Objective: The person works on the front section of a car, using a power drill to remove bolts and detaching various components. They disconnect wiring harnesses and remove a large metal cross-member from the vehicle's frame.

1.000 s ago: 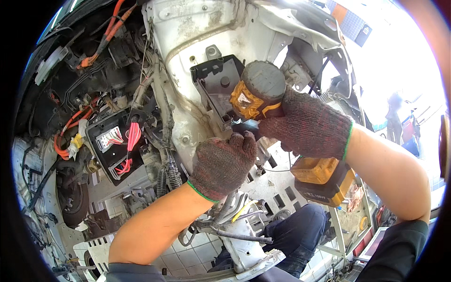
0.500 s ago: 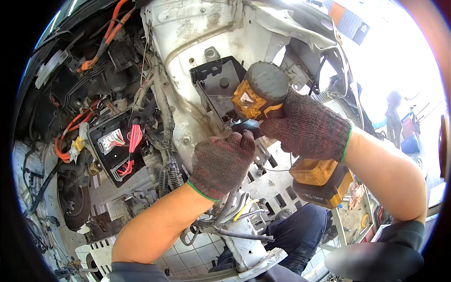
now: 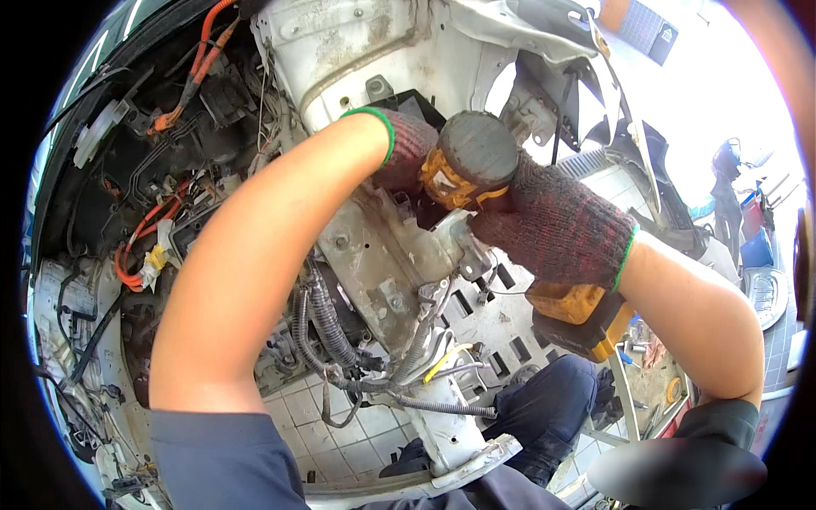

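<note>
A yellow and black cordless power tool, shaped like an impact wrench, is held upright in my right hand, whose gloved fingers wrap its handle. Its battery base shows below the glove. My left hand, in the same dark red-and-grey knit glove, reaches in beside the tool's head. The left fingers are hidden behind the tool, so what they touch cannot be seen. Beyond that hand the rim of a black plastic tray peeks out. Under the tool lies a bare metal rail.
Orange cables and a dark wire harness run along the left of the engine bay. Ribbed black conduits and a yellow-sleeved wire hang below my left arm. A framed tray with small parts stands at lower right.
My left hand has moved up and forward from the front of the tool to beside its head, its forearm now covering the black connector box. My right hand keeps the tool nearly in place.
</note>
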`<state>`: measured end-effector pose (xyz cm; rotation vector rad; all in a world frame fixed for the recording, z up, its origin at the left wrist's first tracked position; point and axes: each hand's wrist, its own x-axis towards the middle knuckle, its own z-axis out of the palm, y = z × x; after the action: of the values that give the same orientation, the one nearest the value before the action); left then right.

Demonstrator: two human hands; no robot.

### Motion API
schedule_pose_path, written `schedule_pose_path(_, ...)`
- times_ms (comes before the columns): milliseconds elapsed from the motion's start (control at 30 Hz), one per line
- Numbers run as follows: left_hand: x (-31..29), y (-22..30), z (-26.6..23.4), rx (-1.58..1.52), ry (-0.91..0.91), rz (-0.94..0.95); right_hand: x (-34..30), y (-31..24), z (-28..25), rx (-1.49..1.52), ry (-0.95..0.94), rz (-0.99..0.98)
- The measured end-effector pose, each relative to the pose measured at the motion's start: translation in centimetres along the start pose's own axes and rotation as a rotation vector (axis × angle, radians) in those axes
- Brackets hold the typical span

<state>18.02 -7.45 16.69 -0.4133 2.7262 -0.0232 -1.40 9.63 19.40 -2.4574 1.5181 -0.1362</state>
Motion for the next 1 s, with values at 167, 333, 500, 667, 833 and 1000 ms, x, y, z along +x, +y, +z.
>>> schedule_pose_path(167,1.9,0.0,0.5,-0.246,-0.158,-0.219,-0.8,0.8,0.7,-0.033,0.022,-0.050)
schedule_pose_path(333,2.5,-0.1,1.6,-0.356,-0.202,-0.247,-1.5,0.4,1.8,0.039,0.085,-0.006)
schedule_pose_path(500,3.6,-0.7,3.0,-0.224,-0.216,-0.176,-2.7,-0.6,2.6,0.278,0.157,0.264)
schedule_pose_path(667,2.1,-0.5,1.1,-0.185,-0.102,-0.247,-4.2,-0.7,3.0,0.385,0.252,0.197)
schedule_pose_path(833,-3.8,1.4,-2.1,-0.503,0.224,-0.358,-5.2,-0.6,5.6,0.233,0.539,-0.054)
schedule_pose_path(1000,-9.3,6.4,-3.1,-0.921,0.405,-0.248,-9.1,-0.4,11.2,0.651,0.504,-0.129)
